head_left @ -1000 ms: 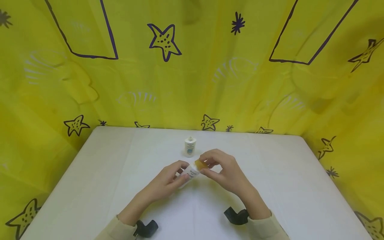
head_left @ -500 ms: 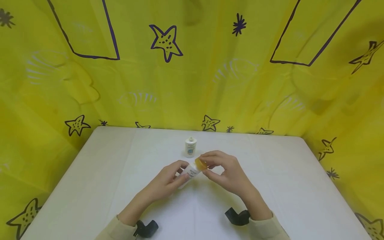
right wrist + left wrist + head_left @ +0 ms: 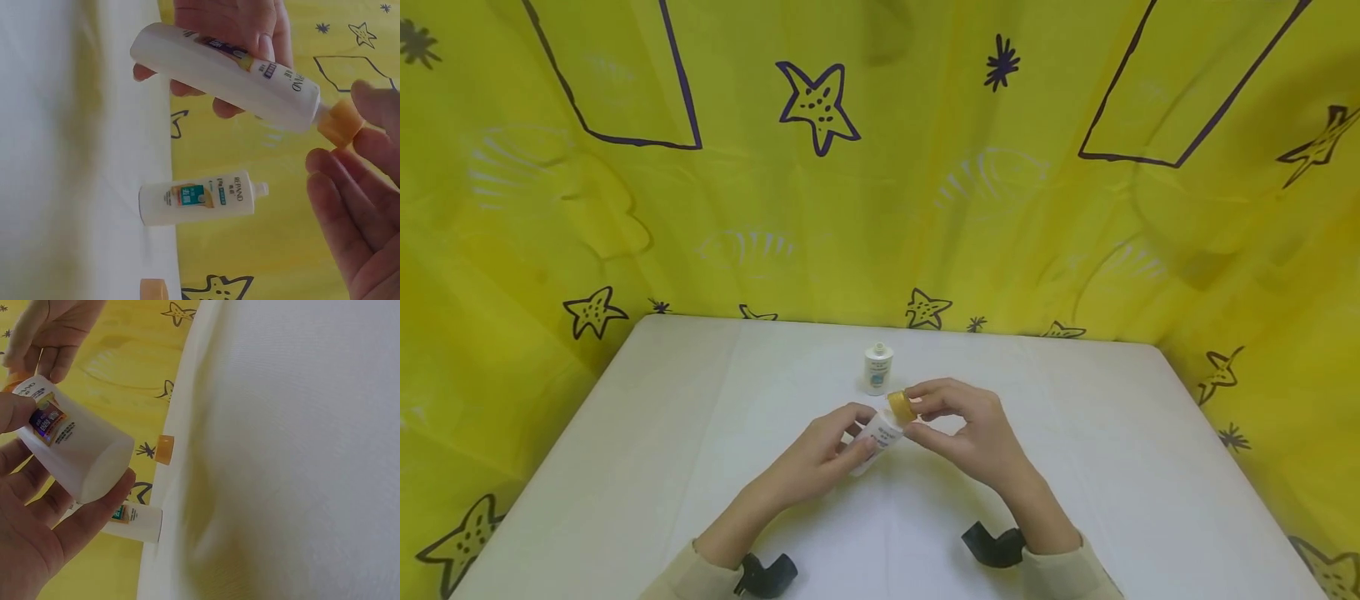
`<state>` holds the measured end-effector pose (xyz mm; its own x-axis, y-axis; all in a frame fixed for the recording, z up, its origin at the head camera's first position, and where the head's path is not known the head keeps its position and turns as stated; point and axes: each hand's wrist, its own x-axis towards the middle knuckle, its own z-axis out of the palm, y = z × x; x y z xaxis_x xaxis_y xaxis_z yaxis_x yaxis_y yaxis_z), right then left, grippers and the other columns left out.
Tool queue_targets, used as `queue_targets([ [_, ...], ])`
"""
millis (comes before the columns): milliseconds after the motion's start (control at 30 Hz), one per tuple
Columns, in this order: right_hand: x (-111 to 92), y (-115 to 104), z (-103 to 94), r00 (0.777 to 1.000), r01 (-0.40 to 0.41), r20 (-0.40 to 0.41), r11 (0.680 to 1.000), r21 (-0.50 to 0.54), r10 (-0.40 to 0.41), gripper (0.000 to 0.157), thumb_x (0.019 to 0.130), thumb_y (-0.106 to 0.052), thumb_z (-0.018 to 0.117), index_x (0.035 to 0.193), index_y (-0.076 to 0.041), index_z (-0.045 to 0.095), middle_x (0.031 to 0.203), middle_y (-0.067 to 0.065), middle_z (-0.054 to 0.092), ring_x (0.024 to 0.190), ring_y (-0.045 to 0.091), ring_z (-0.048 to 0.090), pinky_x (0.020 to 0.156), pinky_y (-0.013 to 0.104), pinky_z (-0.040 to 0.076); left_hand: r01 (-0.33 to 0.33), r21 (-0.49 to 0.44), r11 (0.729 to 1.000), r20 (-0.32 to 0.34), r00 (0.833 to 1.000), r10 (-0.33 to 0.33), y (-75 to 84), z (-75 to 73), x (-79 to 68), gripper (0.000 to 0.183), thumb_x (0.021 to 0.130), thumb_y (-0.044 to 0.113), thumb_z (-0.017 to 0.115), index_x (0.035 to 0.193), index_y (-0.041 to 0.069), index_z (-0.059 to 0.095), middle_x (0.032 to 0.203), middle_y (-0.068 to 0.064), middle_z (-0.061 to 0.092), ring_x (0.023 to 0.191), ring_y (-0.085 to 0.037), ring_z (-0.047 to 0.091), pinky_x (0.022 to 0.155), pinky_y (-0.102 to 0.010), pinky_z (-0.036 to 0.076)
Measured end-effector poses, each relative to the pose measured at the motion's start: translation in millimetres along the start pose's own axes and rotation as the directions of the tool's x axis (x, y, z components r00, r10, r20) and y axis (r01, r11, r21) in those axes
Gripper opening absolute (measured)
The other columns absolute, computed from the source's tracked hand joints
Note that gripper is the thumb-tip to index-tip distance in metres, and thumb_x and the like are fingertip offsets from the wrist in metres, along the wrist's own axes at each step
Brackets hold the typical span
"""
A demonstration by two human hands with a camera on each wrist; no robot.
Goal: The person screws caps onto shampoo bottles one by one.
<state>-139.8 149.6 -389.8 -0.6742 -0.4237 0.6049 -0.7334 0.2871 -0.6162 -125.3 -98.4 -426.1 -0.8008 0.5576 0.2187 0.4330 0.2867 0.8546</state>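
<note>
A white shampoo bottle (image 3: pixel 231 78) with a purple label is gripped by my left hand (image 3: pixel 823 450), tilted with its neck up toward the right. At that neck, my right hand (image 3: pixel 966 429) pinches a golden-orange cap (image 3: pixel 340 123) between thumb and fingers. A short piece of white neck shows between cap and bottle shoulder in the right wrist view. Behind the hands, a second white bottle (image 3: pixel 877 369) with a green label stands upright on the table, its neck uncapped. Another orange cap (image 3: pixel 164 450) rests on the table near it; the hands hide it in the head view.
A white-covered table (image 3: pixel 700 400) lies under the hands. Yellow curtain (image 3: pixel 880 208) with starfish drawings hangs close behind the table's far edge and at both sides. Black wrist mounts (image 3: pixel 994 545) stick out inward from the forearms.
The cap has turned and tilted a little at the bottle's neck in my right fingers, and my right hand has shifted slightly right. My left hand keeps its grip on the bottle.
</note>
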Motion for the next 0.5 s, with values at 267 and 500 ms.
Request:
queue_targets([
  [267,2.0,-6.9,0.8,0.999,-0.041,-0.022,0.999,0.006,0.041,0.024,0.077,0.006,0.08,0.088,-0.011,0.066,0.102,0.008,0.075,0.083,0.016,0.071,0.07,0.035,0.06,0.022,0.011,1.0,0.003,1.0,-0.022,3.5,-1.2,-0.9,0.027,0.103,0.028,0.055,0.128,0.017,0.054,0.116,0.004,0.064,0.102,-0.015,0.063,0.08,-0.028,0.057],
  [500,-0.1,-1.6,2.3,0.997,-0.068,0.051,0.996,0.06,0.065,0.021,0.084,-0.003,0.078,0.1,-0.013,0.07,0.108,0.003,0.073,0.086,0.011,0.071,0.074,0.029,0.059,0.014,0.01,1.0,0.004,1.0,-0.014,3.8,-1.7,-0.8,0.028,0.104,0.028,0.054,0.129,0.017,0.054,0.117,0.003,0.064,0.101,-0.015,0.063,0.08,-0.028,0.057],
])
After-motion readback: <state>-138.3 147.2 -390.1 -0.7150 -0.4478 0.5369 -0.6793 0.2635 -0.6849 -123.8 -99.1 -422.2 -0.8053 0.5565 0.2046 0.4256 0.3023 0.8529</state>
